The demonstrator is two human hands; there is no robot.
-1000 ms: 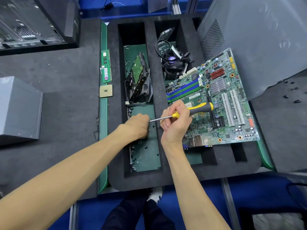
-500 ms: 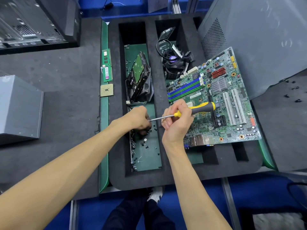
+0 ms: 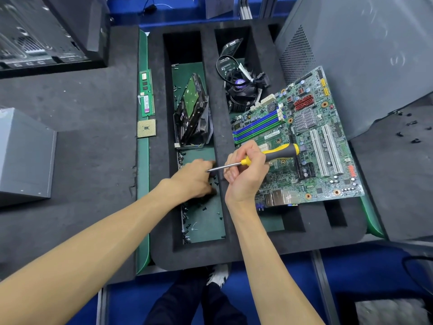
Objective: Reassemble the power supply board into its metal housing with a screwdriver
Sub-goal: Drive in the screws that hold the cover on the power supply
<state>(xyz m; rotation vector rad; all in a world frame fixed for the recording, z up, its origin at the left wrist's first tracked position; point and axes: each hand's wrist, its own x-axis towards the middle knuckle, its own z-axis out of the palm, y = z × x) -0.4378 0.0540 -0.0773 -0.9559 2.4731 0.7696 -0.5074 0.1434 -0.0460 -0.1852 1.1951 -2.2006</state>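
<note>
Evidently the screwdriver (image 3: 281, 151) is not yet at work: the right hand (image 3: 246, 177) grips its yellow-and-grey handle, fingers wrapped round the front of the grip. The bare steel shaft lies nearly level, pointing left over the foam ridge toward the left hand (image 3: 192, 179). Its tip touches nothing that I can make out.

Over the past second little has shifted. The tool has held the same idle pose, while the left hand has stayed down in the long compartment, working over the same patch of loose black screws (image 3: 203, 208). I read that as still picking out a fastener, so driving has not begun. The left fingers are curled down and hidden behind the knuckles; whether they pinch a screw I cannot tell.

The screws lie scattered on the green floor of that compartment in the black foam tray (image 3: 234, 252), thickest along its left wall. Farther back in the same slot a hard drive (image 3: 192, 109) leans on edge.

The power supply board itself I cannot pick out. A plain grey metal box (image 3: 23, 156) stands on the desk (image 3: 70, 125) well to the left, apart from both hands, and may be the housing.

A large green motherboard (image 3: 316, 137) lies tilted across the tray's right side, just behind the right hand. A cooler fan (image 3: 243, 90) with its cable sits beyond it. A memory stick (image 3: 147, 97) and a processor chip (image 3: 146, 128) rest on the green strip left of the tray.
</note>
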